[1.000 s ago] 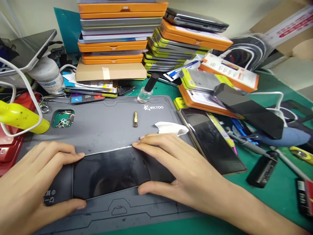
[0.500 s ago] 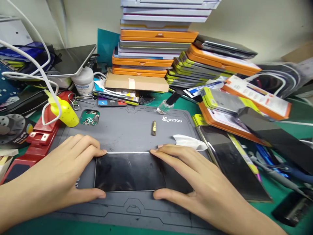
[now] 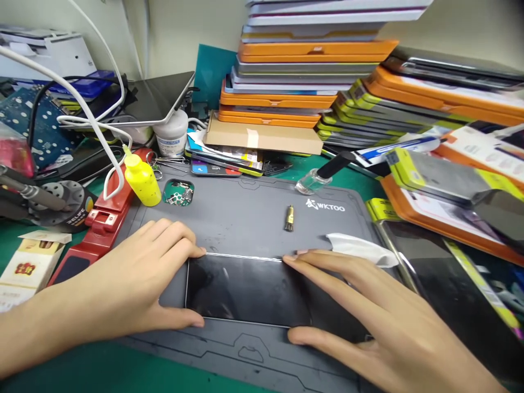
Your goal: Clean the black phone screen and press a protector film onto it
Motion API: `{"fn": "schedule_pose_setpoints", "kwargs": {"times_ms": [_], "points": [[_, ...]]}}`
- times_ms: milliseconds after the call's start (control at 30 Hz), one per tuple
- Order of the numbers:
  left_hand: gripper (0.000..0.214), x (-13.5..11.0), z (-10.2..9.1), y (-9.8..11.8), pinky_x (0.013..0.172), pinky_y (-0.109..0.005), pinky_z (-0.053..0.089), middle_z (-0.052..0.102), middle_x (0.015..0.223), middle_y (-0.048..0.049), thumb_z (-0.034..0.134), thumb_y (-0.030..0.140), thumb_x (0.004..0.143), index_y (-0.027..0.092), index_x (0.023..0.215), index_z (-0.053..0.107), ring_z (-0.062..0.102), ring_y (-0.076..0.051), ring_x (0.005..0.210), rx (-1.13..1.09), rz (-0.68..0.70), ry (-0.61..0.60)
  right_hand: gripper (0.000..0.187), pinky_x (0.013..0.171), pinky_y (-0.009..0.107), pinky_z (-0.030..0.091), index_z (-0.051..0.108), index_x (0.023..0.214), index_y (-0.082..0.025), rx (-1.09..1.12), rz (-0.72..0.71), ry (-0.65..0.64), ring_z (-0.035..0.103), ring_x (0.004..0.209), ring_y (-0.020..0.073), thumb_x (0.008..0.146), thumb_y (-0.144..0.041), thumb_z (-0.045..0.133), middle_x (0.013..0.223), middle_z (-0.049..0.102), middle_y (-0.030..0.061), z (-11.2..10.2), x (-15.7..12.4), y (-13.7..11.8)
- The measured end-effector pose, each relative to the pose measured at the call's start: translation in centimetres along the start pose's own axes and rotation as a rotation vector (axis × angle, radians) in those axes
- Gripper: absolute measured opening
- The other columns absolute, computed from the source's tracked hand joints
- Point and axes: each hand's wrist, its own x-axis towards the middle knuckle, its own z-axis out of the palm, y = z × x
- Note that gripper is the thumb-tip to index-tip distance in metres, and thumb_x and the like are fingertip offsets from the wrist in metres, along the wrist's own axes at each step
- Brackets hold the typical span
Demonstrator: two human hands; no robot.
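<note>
A black smartphone (image 3: 245, 292) lies screen up and lengthwise across a grey work mat (image 3: 229, 226). My left hand (image 3: 164, 278) grips its left end, fingertips on the far edge and thumb on the near edge. On the right end, my right hand (image 3: 352, 305) holds it the same way, index finger at the far edge and thumb at the near one. Beyond the phone lies a small brass-coloured brush head (image 3: 289, 218). Near my right fingers is a crumpled white cloth (image 3: 360, 250).
Left are a yellow squeeze bottle (image 3: 142, 180), a red tool (image 3: 102, 218) and a cigarette box (image 3: 30, 267). A glass bottle with a black cap (image 3: 313, 181) stands at the mat's back edge. Stacked orange cases (image 3: 282, 101) rise behind; boxes and a dark panel (image 3: 446, 284) crowd the right.
The view has swung left, so everything sits further right in the picture. Both hands keep their hold on the phone, which stays in about the same place on the mat.
</note>
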Motion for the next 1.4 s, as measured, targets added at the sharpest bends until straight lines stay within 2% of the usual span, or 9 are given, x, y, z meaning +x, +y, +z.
{"fn": "schedule_pose_setpoints", "kwargs": {"times_ms": [800,967,1100,1400], "points": [[0.071,0.28,-0.06,0.05,0.091,-0.043,0.055,0.067,0.123,-0.0087,0.095,0.054,0.08,0.018,0.129,0.06,0.066,-0.03,0.111,0.021,0.014,0.04,0.055,0.102,0.044,0.062,0.063,0.144,-0.013,-0.016,0.004,-0.009,0.07,0.124,0.028,0.111,-0.056,0.055,0.135,0.071,0.0172,-0.23,0.09,-0.23],[0.066,0.33,-0.28,0.05,0.091,-0.043,0.054,0.067,0.125,-0.0106,0.091,0.052,0.085,0.017,0.131,0.06,0.066,-0.031,0.111,0.062,0.052,0.051,0.054,0.102,0.046,0.064,0.064,0.145,-0.015,-0.003,0.013,-0.011,0.071,0.124,0.0293,0.111,-0.055,0.056,0.136,0.073,0.0165,-0.41,0.18,-0.17],[0.062,0.33,-0.32,0.02,0.092,-0.043,0.053,0.067,0.126,-0.0105,0.089,0.052,0.087,0.018,0.131,0.06,0.066,-0.031,0.112,0.064,0.072,0.068,0.056,0.104,0.047,0.064,0.063,0.148,-0.016,-0.005,0.016,-0.025,0.071,0.126,0.03,0.11,-0.058,0.056,0.139,0.072,0.017,-0.5,0.17,-0.22],[0.061,0.36,-0.15,-0.23,0.095,-0.042,0.053,0.067,0.13,-0.0083,0.089,0.048,0.087,0.023,0.134,0.06,0.066,-0.03,0.115,0.038,0.052,0.057,0.067,0.105,0.049,0.064,0.062,0.149,-0.011,-0.002,-0.012,-0.048,0.067,0.13,0.0322,0.107,-0.063,0.057,0.141,0.07,0.0206,-0.67,0.39,-0.31]]}}
